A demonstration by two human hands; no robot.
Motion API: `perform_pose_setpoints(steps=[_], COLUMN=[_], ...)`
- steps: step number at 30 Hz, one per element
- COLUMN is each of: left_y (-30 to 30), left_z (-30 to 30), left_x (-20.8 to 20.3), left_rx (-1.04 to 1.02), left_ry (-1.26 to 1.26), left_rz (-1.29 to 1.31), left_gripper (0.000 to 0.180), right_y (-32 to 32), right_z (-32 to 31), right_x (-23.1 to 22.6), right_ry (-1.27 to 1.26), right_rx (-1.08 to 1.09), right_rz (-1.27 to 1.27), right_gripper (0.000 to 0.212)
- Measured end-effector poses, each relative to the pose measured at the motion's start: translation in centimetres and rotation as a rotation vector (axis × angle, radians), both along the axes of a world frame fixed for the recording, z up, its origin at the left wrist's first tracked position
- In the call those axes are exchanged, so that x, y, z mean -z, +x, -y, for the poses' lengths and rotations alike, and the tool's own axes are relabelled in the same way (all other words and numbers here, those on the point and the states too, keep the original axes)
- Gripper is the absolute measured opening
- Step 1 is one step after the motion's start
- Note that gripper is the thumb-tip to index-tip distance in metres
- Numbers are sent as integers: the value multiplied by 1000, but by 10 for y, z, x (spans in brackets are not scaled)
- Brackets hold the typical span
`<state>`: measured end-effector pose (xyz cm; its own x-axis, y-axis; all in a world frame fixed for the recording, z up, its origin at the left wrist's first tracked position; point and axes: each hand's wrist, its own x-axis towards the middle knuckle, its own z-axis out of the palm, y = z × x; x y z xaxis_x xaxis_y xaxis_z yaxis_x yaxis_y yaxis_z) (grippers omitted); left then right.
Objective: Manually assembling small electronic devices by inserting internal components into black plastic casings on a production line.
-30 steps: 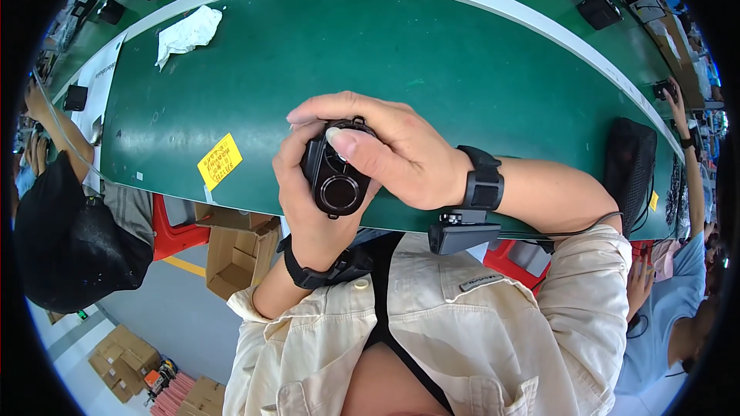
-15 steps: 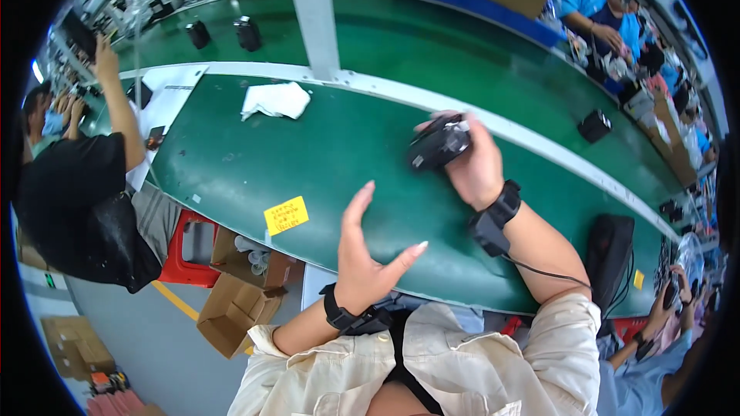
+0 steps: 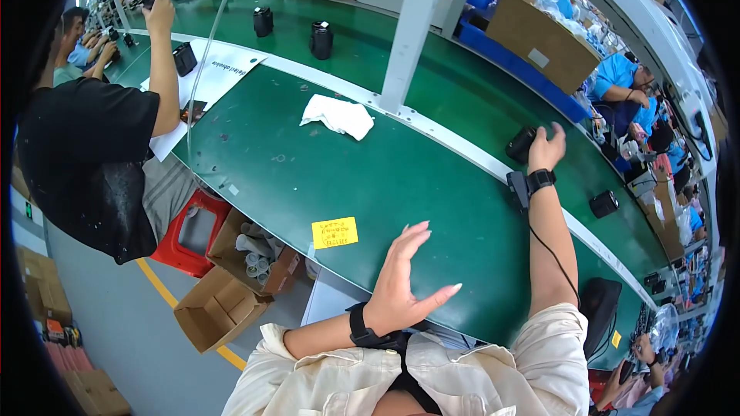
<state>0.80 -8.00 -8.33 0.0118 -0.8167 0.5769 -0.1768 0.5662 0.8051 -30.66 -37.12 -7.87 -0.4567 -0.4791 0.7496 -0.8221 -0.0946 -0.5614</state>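
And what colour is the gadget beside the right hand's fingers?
The gadget is black; the head view shows it best.

The right hand has taken the black device across the white rail to the far green surface.

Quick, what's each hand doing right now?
Left hand: open, empty.
Right hand: looks open, slightly blurred, beside a black device; whether they touch, can't tell.

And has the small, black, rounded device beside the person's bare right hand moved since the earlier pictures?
Yes: forward. The device, earlier held on the near side of the long white rail, is now beyond it, beside the right hand.
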Motion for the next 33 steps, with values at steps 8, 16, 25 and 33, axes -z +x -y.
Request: perform_pose_setpoints(steps=[8, 16, 25, 33], left_y=[69, 68, 71, 64], left_z=[7, 18, 12, 22], left_x=[4, 4, -1, -1], left_rx=[-435, -605, -537, -541], left_ry=[-287, -133, 22, -8], left_rz=[196, 384, 444, 435], left_gripper=[76, 72, 73, 73], right_y=[196, 395, 455, 396], right_z=[-48, 67, 131, 94], right_x=[-66, -29, -22, -41], right_ry=[-83, -43, 477, 180], right_rx=[-952, -911, -720, -949], right_rz=[-316, -418, 80, 57], right_gripper=[35, 76, 105, 89])
